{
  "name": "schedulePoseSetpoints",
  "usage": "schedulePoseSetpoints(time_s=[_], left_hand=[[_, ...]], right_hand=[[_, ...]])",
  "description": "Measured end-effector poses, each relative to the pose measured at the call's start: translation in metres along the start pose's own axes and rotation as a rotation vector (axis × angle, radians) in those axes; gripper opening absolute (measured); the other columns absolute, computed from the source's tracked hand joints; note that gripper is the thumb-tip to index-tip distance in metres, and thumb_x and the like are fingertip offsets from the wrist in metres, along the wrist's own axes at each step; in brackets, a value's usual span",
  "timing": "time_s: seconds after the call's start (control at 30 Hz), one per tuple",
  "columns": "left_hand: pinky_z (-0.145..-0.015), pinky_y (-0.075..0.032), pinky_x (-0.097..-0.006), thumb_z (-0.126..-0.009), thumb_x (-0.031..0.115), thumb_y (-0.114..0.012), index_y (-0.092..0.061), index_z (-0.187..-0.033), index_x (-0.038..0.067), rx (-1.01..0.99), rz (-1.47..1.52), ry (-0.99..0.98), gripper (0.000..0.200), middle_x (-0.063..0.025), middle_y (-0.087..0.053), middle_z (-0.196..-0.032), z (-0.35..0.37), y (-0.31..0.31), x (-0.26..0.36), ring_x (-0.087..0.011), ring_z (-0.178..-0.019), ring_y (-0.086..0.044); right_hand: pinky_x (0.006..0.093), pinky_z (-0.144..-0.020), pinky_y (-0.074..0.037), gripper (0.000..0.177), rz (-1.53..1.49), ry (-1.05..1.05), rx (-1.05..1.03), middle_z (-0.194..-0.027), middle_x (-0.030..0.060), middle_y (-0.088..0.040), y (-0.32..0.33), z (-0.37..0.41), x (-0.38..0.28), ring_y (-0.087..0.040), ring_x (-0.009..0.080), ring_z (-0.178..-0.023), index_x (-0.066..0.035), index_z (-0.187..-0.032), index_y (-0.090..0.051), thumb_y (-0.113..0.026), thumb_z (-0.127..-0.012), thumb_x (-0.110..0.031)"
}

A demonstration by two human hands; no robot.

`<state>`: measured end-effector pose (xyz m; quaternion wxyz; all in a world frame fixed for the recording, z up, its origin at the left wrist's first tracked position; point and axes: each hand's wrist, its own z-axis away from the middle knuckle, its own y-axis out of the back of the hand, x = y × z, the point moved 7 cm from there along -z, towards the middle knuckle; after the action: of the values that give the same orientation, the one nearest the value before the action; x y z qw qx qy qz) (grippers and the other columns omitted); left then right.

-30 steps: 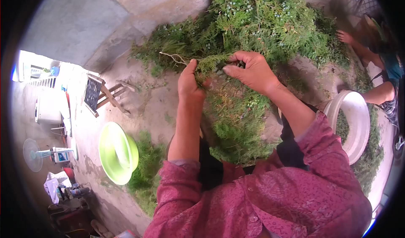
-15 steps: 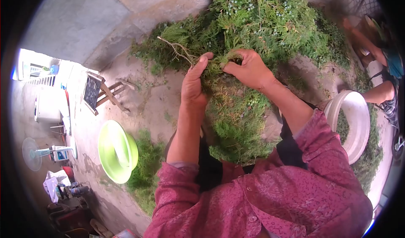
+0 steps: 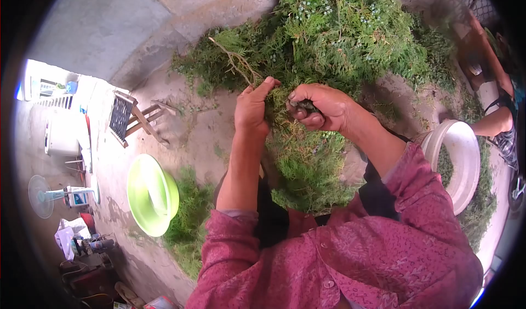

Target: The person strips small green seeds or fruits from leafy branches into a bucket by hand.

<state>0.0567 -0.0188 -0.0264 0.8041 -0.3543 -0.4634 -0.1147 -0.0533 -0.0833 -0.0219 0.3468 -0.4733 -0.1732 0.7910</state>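
My left hand (image 3: 253, 107) grips a thin branch (image 3: 233, 58), whose bare, forked stem sticks out up and to the left of the thumb. Close beside it on the right, my right hand (image 3: 319, 107) is curled closed around a small dark clump, perhaps berries or greenery. Green sprigs hang between the two hands. Beyond them lies a large heap of leafy green branches (image 3: 350, 29) dotted with pale blue berries. Below my hands, more loose greenery (image 3: 307, 166) is spread between my legs.
A light green basin (image 3: 147, 196) stands at the left beside more greenery (image 3: 189, 221). Farther left are a folding stool (image 3: 123, 117) and a fan (image 3: 41, 196). At the right are a white bucket (image 3: 468, 166) and another person's arm and leg (image 3: 493, 121).
My right hand has moved slightly down and turned, with its fingers now curled into the palm. My left hand and the branch have shifted slightly. The other person's arm has moved.
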Motion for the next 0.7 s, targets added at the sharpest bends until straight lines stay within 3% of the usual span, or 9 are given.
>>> schedulePoseSetpoints(time_s=[0.07, 0.23, 0.27, 0.33, 0.5, 0.57, 0.7], left_hand=[[-0.055, -0.049, -0.0293, -0.081, 0.014, -0.060, -0.059, -0.080, -0.001, 0.031, -0.005, -0.012, 0.015, -0.0067, -0.060, -0.075, -0.002, 0.006, 0.006, -0.0165, -0.063, -0.058], [-0.042, -0.046, -0.0281, -0.082, 0.020, -0.059, -0.057, -0.080, 0.008, 0.061, 0.218, 0.069, 0.012, -0.0028, -0.060, -0.072, -0.015, 0.041, 0.018, -0.0164, -0.059, -0.059], [-0.034, -0.039, -0.0251, -0.083, 0.022, -0.057, -0.057, -0.081, 0.009, 0.174, 0.238, 0.088, 0.013, -0.0020, -0.059, -0.071, -0.014, 0.043, 0.012, -0.0145, -0.054, -0.057], [-0.034, -0.036, -0.0242, -0.083, 0.022, -0.056, -0.057, -0.081, 0.010, 0.135, 0.249, 0.124, 0.013, -0.0019, -0.059, -0.070, -0.011, 0.038, 0.012, -0.0137, -0.051, -0.055], [-0.034, -0.033, -0.0234, -0.084, 0.021, -0.056, -0.055, -0.080, 0.011, 0.030, 0.279, 0.191, 0.010, -0.0006, -0.056, -0.067, -0.014, 0.035, 0.009, -0.0128, -0.049, -0.051], [-0.033, -0.031, -0.0234, -0.085, 0.021, -0.054, -0.054, -0.082, 0.010, 0.013, 0.295, 0.216, 0.011, -0.0012, -0.055, -0.067, -0.014, 0.032, 0.006, -0.0128, -0.047, -0.048], [-0.033, -0.031, -0.0232, -0.085, 0.021, -0.053, -0.053, -0.083, 0.010, -0.050, 0.332, 0.215, 0.012, -0.0020, -0.055, -0.067, -0.014, 0.031, 0.004, -0.0131, -0.047, -0.048]], right_hand=[[0.0194, -0.029, -0.025, 0.016, -0.023, -0.080, -0.177, -0.057, 0.0063, -0.048, -0.011, 0.007, 0.008, -0.035, 0.0069, -0.035, 0.001, -0.073, -0.055, -0.049, -0.075, -0.015], [0.0172, -0.031, -0.032, 0.018, 0.037, 0.051, -0.199, -0.066, 0.0090, -0.053, -0.003, 0.026, 0.001, -0.043, 0.0081, -0.040, 0.002, -0.081, -0.055, -0.050, -0.076, -0.015], [0.0165, -0.032, -0.033, 0.019, -0.033, 0.116, -0.171, -0.071, 0.0103, -0.055, -0.003, 0.029, -0.009, -0.046, 0.0089, -0.044, 0.001, -0.085, -0.055, -0.051, -0.076, -0.016], [0.0152, -0.032, -0.033, 0.024, -0.127, 0.206, -0.157, -0.082, 0.0108, -0.055, 0.001, 0.030, -0.026, -0.050, 0.0117, -0.050, -0.001, -0.096, -0.049, -0.052, -0.080, -0.019], [0.0160, -0.035, -0.034, 0.021, -0.196, 0.232, -0.194, -0.083, 0.0095, -0.057, 0.009, 0.025, -0.033, -0.051, 0.0090, -0.056, -0.004, -0.092, -0.053, -0.058, -0.079, -0.020], [0.0164, -0.037, -0.032, 0.020, 0.050, 0.275, 0.015, -0.081, 0.0077, -0.057, 0.013, 0.026, -0.035, -0.051, 0.0074, -0.056, -0.004, -0.091, -0.054, -0.062, -0.079, -0.019], [0.0178, -0.038, -0.032, 0.020, 0.212, 0.312, 0.082, -0.071, 0.0035, -0.056, 0.021, 0.009, -0.026, -0.051, 0.0057, -0.056, -0.004, -0.089, -0.056, -0.067, -0.075, -0.013]])
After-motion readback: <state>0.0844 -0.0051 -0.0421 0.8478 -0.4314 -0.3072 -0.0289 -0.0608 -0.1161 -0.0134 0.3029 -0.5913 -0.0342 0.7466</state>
